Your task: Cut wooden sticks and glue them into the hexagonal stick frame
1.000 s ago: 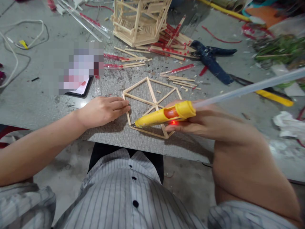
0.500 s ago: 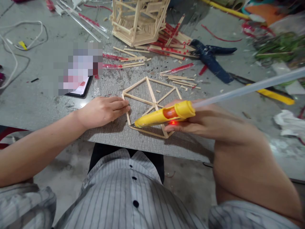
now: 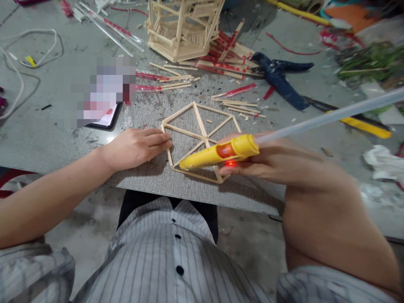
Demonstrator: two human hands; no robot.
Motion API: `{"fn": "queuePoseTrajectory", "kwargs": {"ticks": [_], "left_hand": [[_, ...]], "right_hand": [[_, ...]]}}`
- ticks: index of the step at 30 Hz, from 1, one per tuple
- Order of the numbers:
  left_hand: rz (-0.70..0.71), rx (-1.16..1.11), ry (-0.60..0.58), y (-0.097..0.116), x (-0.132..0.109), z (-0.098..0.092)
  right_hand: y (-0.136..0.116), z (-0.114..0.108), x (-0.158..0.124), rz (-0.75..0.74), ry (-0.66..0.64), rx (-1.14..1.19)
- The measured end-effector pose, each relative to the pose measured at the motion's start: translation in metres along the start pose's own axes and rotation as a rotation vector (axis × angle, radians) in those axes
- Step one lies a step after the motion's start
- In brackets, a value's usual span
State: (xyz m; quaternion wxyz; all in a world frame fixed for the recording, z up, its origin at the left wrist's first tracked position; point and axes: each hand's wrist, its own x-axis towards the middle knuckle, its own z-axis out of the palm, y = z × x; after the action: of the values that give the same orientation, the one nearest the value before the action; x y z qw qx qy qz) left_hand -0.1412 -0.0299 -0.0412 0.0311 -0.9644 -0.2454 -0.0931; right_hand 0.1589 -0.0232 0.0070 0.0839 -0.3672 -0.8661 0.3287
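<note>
A flat six-sided frame of thin wooden sticks with spokes (image 3: 199, 114) lies near the table's front edge. My left hand (image 3: 139, 147) has its fingers together on the frame's left side, pinching that stick. In my right hand (image 3: 255, 162) is a yellow glue gun (image 3: 205, 155) with a red light and a clear glue stick running out of its back. Its nozzle end points left and down, close to the frame's lower left corner. The gun and my right hand cover part of the frame's right side.
Behind the frame stands a wooden stick structure (image 3: 179, 50). Loose sticks (image 3: 241, 107), red-and-clear wrappers and dark blue-handled pliers (image 3: 282, 80) lie around it. A phone (image 3: 109, 115) is at the left, a yellow-handled tool (image 3: 366, 126) and crumpled tissue (image 3: 381, 162) at the right.
The glue gun's nozzle end has shifted slightly right, off the frame's lower left corner. My left hand and the frame look almost unmoved.
</note>
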Motion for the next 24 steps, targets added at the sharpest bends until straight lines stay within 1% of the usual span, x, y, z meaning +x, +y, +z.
{"fn": "queuePoseTrajectory", "kwargs": {"ticks": [3,4,6,7,8,10,14,15,16,18,19,21,22,23,24], "left_hand": [[-0.001,0.051,-0.04,0.001,0.001,-0.001],[-0.001,0.057,-0.043,0.001,0.001,-0.001],[-0.001,0.059,-0.041,0.001,0.0,0.0],[0.0,0.053,-0.035,0.0,0.0,0.0],[0.001,0.046,-0.022,0.0,-0.001,0.0],[0.012,0.043,0.019,-0.001,-0.002,0.0],[0.07,0.121,0.091,-0.003,-0.002,0.0],[0.087,0.148,0.105,-0.004,-0.002,0.0],[0.106,0.18,0.125,-0.005,-0.001,-0.001],[0.141,0.233,0.172,-0.006,0.0,-0.001],[0.152,0.252,0.191,-0.007,0.0,-0.002],[0.159,0.273,0.213,-0.007,0.001,-0.003],[0.157,0.278,0.216,-0.007,0.001,-0.003],[0.152,0.278,0.213,-0.007,0.001,-0.003],[0.146,0.275,0.204,-0.007,0.001,-0.003]], "right_hand": [[0.001,-0.003,0.002,0.03,-0.139,-0.022],[0.001,-0.004,0.002,0.039,-0.164,-0.021],[0.002,-0.008,0.001,0.051,-0.172,0.004],[0.002,-0.01,0.0,0.061,-0.15,0.033],[0.003,-0.012,-0.002,0.073,-0.109,0.077],[0.005,-0.017,-0.007,0.1,0.021,0.187],[0.015,-0.032,-0.02,0.124,0.397,0.41],[0.019,-0.037,-0.024,0.123,0.491,0.444],[0.024,-0.042,-0.027,0.134,0.551,0.457],[0.036,-0.052,-0.035,0.212,0.656,0.448],[0.042,-0.056,-0.039,0.26,0.689,0.447],[0.056,-0.062,-0.048,0.358,0.677,0.498],[0.064,-0.062,-0.052,0.401,0.721,0.519],[0.071,-0.062,-0.056,0.465,0.725,0.544],[0.078,-0.06,-0.06,0.544,0.695,0.564]]}}
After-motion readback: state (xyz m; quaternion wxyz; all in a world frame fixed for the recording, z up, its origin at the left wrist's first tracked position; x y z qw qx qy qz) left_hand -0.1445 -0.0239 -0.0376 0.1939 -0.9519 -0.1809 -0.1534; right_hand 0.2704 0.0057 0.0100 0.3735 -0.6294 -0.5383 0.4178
